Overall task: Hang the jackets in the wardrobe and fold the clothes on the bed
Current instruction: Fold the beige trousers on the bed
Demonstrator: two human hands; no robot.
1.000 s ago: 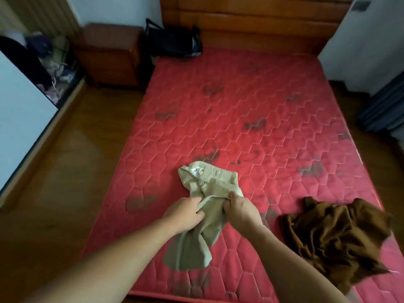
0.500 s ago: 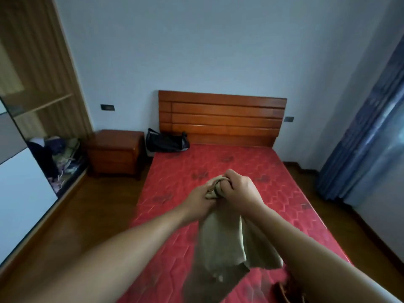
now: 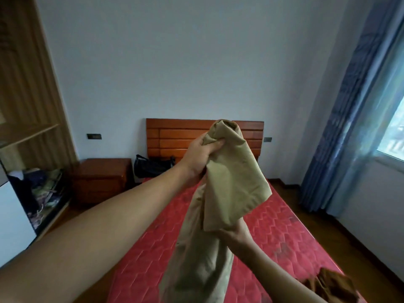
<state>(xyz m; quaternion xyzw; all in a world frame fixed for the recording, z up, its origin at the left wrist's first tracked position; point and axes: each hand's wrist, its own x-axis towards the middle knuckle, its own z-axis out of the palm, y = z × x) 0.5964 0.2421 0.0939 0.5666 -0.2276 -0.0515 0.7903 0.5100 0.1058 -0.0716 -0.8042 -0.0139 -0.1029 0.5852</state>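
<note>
Khaki garment (image 3: 231,182) hangs in the air above the red bed (image 3: 273,226), bunched at the top in my left hand (image 3: 201,156), whose fingers are curled tight round the wad. My right hand (image 3: 236,235) grips it lower down, its fingers mostly hidden behind a flap. To fold it well I would find a hem or seam, spread both hands apart, shake it flat, then lay it on bare mattress, away from the brown garment (image 3: 332,285) at the near right corner.

Matt khaki cloth garment (image 3: 231,184) — quilted red mattress (image 3: 273,226), glossy wooden headboard (image 3: 175,136) — sheer blue curtain (image 3: 349,119).
</note>
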